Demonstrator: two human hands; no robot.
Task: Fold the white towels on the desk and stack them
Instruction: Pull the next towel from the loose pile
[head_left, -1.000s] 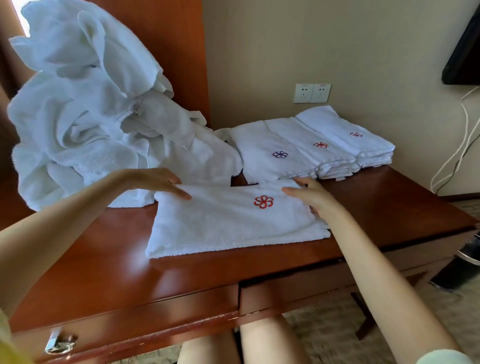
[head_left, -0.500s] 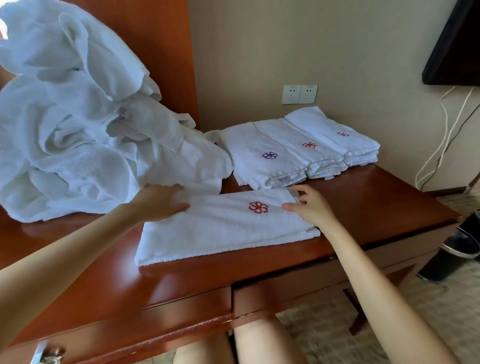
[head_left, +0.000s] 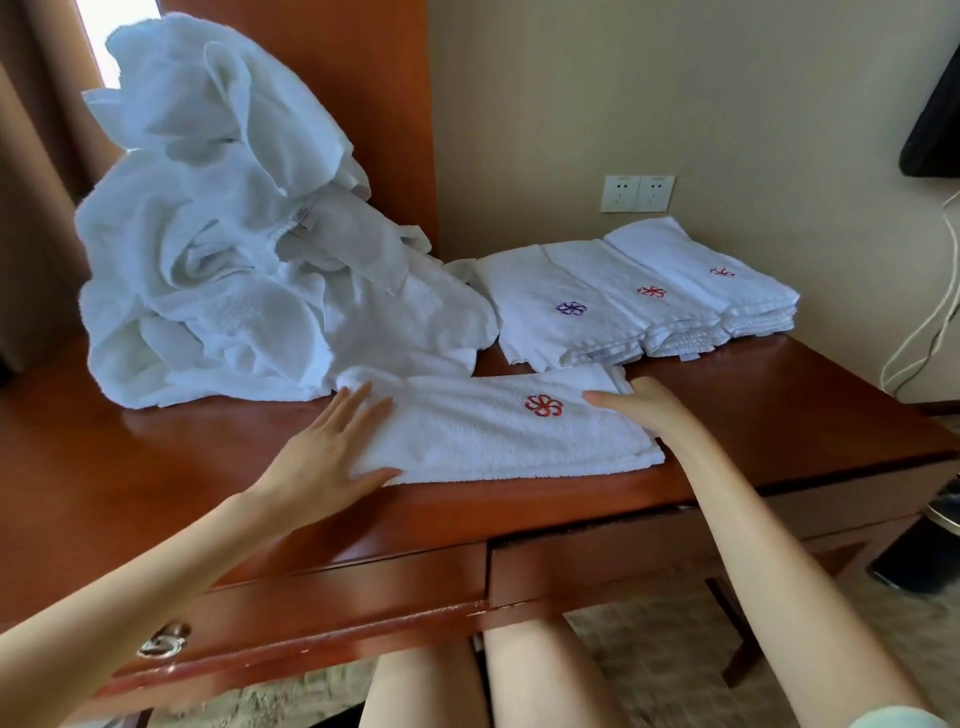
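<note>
The left hand (head_left: 327, 457) and right hand (head_left: 649, 410) press flat, fingers straight, on the ends of the red-flower towel (head_left: 493, 441) near the front of the desk (head_left: 156, 493), probably smoothing it for the folded row (head_left: 623, 296) behind

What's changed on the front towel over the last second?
The left hand slid from the far-left corner of the front towel toward its near edge and now lies flat on the left end. The right hand stayed flat on the right end. Nothing gripped or released; the folded towels and unfolded pile are unchanged.
</note>
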